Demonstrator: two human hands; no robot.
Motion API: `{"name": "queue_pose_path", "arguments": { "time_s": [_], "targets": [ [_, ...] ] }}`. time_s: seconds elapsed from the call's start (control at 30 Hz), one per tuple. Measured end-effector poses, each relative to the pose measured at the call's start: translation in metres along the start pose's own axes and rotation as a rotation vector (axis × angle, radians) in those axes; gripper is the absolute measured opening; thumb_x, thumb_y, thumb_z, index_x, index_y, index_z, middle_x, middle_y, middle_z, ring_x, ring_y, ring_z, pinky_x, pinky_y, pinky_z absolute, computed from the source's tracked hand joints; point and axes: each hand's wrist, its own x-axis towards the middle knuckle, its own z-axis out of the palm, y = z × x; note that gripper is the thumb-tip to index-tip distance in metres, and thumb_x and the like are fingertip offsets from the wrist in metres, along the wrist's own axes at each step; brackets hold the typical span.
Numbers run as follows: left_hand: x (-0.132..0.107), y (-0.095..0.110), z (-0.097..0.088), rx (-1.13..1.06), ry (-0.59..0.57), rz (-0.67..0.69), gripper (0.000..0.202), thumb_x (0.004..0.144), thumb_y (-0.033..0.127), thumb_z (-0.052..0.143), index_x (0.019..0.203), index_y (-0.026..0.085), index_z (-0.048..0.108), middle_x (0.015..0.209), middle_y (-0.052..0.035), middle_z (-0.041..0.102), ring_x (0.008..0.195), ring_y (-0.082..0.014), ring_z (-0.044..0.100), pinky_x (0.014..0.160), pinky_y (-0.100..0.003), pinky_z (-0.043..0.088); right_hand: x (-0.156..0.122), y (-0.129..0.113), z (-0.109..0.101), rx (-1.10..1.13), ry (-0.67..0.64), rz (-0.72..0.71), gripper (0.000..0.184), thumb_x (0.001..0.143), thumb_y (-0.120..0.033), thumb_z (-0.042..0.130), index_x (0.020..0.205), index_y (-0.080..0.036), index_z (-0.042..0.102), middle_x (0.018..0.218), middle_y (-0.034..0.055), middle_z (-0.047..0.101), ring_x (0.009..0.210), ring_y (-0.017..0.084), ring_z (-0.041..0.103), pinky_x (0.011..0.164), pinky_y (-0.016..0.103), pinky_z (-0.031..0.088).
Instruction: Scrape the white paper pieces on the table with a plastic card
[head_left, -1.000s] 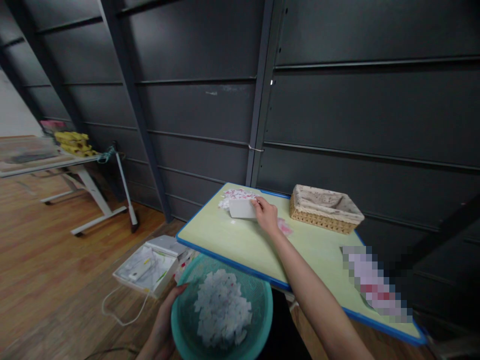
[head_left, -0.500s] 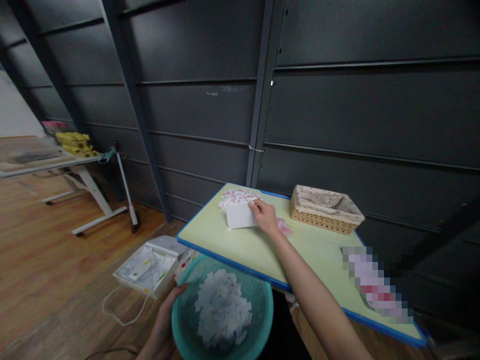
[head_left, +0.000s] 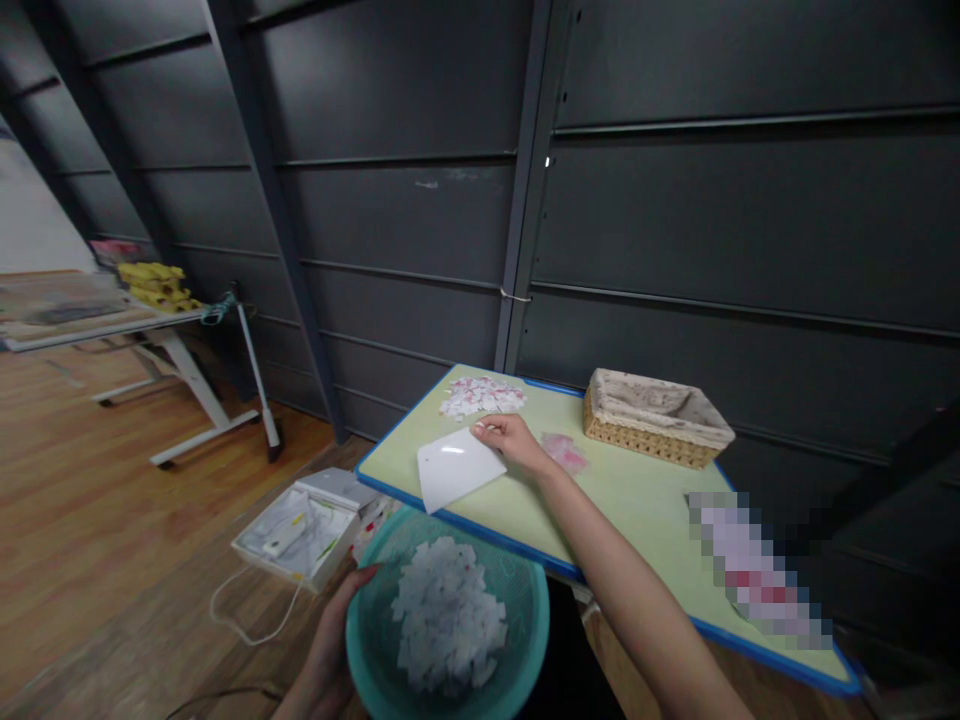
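Note:
My right hand (head_left: 510, 440) pinches a white plastic scraper (head_left: 457, 465) by one corner; it is tilted over the front left of the pale green tabletop (head_left: 637, 520). Behind the scraper lies a heap of white and pink paper scraps (head_left: 484, 395). A flat pink patch (head_left: 564, 453) shows on the tabletop beside my right wrist. My left hand (head_left: 334, 640) grips the left rim of a teal mesh basket (head_left: 529, 640), held below the table's front edge. Inside the basket is a mound of white scraps (head_left: 450, 615). Most of my left fingers are hidden behind it.
A lined wicker basket (head_left: 652, 445) stands at the table's back right, and a blurred-out item (head_left: 757, 570) lies at the right end. On the floor to the left is an open white box (head_left: 300, 530) with a cord. A wheeled table (head_left: 180, 355) stands farther left. A dark panelled wall (head_left: 405, 230) rises behind.
My right hand has drawn the scraper left and toward me, away from the scrap heap, tilting its face upward. The scrap heap and pink patch are now more exposed. My left hand keeps the basket in place.

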Motion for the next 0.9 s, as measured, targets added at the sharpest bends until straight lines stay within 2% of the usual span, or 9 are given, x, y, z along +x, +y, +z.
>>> {"name": "queue_pose_path", "arguments": {
  "time_s": [0.13,0.23,0.33,0.43,0.6,0.8,0.9],
  "targets": [
    [0.004,-0.002,-0.004,0.012,-0.011,0.003,0.011,0.070,0.011,0.063,0.060,0.015,0.064,0.049,-0.0047,0.070,0.062,-0.0265,0.071,0.060,-0.037,0.057,0.010,0.010,-0.012,-0.150,0.458,-0.072,0.040,0.077,-0.053,0.056,0.079,-0.015,0.067,0.074,0.0051,0.066,0.064,0.017,0.057,0.056,0.025,0.039],
    [0.005,-0.003,-0.006,0.015,-0.006,-0.007,0.009,0.070,0.012,0.063,0.062,0.016,0.065,0.049,-0.0037,0.071,0.056,-0.0245,0.070,0.057,-0.036,0.057,0.012,0.019,-0.022,-0.427,0.632,-0.086,0.034,0.083,-0.044,0.052,0.094,-0.017,0.069,0.088,0.0091,0.071,0.075,0.021,0.063,0.069,0.028,0.043],
    [0.006,-0.003,-0.006,0.012,-0.008,-0.020,0.009,0.070,0.012,0.063,0.062,0.015,0.065,0.050,-0.0046,0.071,0.056,-0.0246,0.070,0.057,-0.036,0.057,0.010,0.027,-0.023,-0.676,0.637,-0.070,0.032,0.088,-0.039,0.049,0.104,-0.018,0.067,0.091,0.0099,0.073,0.076,0.023,0.066,0.072,0.030,0.044],
    [0.004,-0.002,-0.004,0.010,-0.016,-0.046,0.012,0.071,0.013,0.062,0.060,0.014,0.067,0.050,-0.0066,0.071,0.061,-0.0265,0.071,0.061,-0.037,0.057,0.009,0.033,-0.016,-0.802,0.588,-0.115,0.031,0.091,-0.037,0.046,0.108,-0.020,0.066,0.093,0.0085,0.073,0.076,0.023,0.067,0.070,0.028,0.043],
    [0.000,0.000,0.001,-0.016,0.019,-0.035,0.012,0.069,0.011,0.062,0.058,0.014,0.067,0.051,-0.0062,0.071,0.060,-0.0257,0.071,0.068,-0.038,0.057,0.016,0.039,-0.006,-0.904,0.520,-0.193,0.029,0.094,-0.035,0.045,0.108,-0.021,0.066,0.092,0.0066,0.074,0.074,0.020,0.068,0.066,0.025,0.043],
    [0.001,-0.001,-0.002,-0.027,0.013,-0.042,0.005,0.063,0.012,0.068,0.059,0.015,0.067,0.050,-0.0044,0.071,0.061,-0.0277,0.071,0.072,-0.042,0.056,0.018,0.041,-0.008,-0.982,0.474,-0.164,0.029,0.095,-0.034,0.044,0.109,-0.021,0.065,0.086,0.0061,0.074,0.072,0.019,0.068,0.065,0.024,0.043],
    [0.003,0.000,-0.003,-0.045,0.010,-0.065,0.005,0.062,0.011,0.068,0.058,0.014,0.068,0.050,-0.0052,0.071,0.061,-0.0277,0.071,0.072,-0.042,0.056,0.017,0.039,-0.012,-0.994,0.513,-0.146,0.030,0.095,-0.035,0.043,0.110,-0.020,0.064,0.086,0.0069,0.074,0.071,0.019,0.067,0.065,0.024,0.042]
  ]
}}
